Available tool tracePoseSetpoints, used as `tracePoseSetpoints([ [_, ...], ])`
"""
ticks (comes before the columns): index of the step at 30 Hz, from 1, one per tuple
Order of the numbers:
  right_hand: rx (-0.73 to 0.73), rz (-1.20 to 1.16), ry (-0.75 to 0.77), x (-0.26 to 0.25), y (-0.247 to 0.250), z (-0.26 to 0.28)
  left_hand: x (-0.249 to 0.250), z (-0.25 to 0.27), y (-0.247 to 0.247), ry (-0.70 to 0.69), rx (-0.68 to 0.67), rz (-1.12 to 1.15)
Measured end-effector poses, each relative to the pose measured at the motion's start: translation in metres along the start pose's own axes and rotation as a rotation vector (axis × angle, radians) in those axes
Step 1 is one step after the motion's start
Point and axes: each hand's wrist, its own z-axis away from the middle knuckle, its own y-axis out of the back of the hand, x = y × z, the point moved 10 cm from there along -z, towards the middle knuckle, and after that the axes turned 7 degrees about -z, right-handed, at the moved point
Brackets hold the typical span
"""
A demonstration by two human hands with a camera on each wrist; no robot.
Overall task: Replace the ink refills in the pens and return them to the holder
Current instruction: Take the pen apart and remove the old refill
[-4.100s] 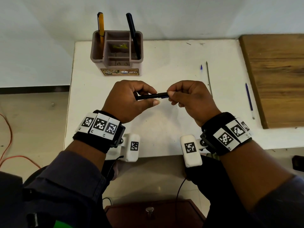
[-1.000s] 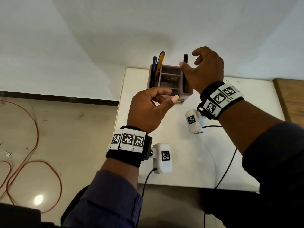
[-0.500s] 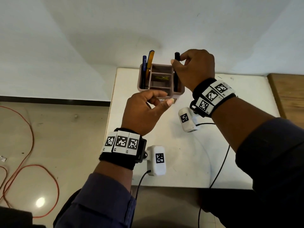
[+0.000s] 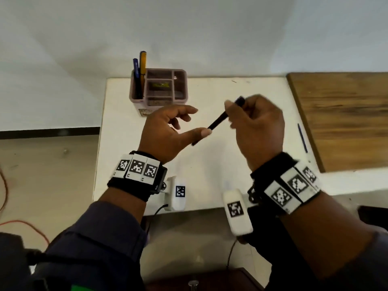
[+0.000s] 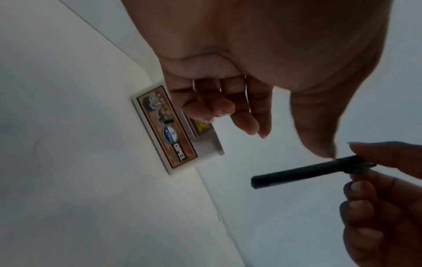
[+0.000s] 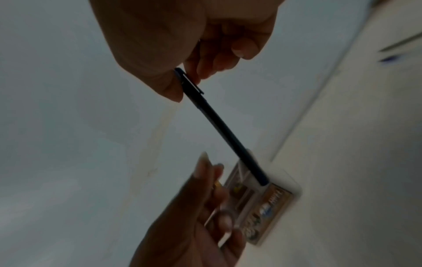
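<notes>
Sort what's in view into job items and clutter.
Job: black pen held by right hand; left hand open beside it; holder with blue pen and yellow pen; loose refill.
Clutter: wooden board; orange cable.

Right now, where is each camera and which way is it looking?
Head: on the head, looking down at both hands, the black pen and holder.
Left wrist: under the left hand, facing the holder's label.
Right wrist: under the right hand, looking along the pen it pinches.
All three views share the pen and holder.
</notes>
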Motion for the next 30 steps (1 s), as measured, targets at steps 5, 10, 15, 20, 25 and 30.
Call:
tracePoseSetpoints([
  [5,-0.12,-0.205,-0.362,0.067,0.007,0.028,0.003,0.011,-0.053,0.005,-0.23,0.002],
  [10,-0.283,-0.303,-0.518,0.094,-0.019,0.02,-0.006,0.011,-0.063,-0.045,-0.265,-0.142],
  [15,-0.503,-0.091,-0.393,0.102,-0.043,-0.001,-0.021,0.006,-0.058,-0.051,-0.285,-0.33],
  [20,-0.57,-0.119,-0.405,0.111,-0.053,-0.003,-0.016,0.008,-0.059,-0.125,-0.248,-0.476],
  [25,-0.629,-0.086,-0.352,0.112,-0.058,-0.006,-0.017,0.006,-0.055,-0.104,-0.243,-0.413],
  [30,-0.657,-0.045,-0.306,0.11,-0.056,-0.015,-0.022,0.005,-0.056,-0.068,-0.321,-0.34],
])
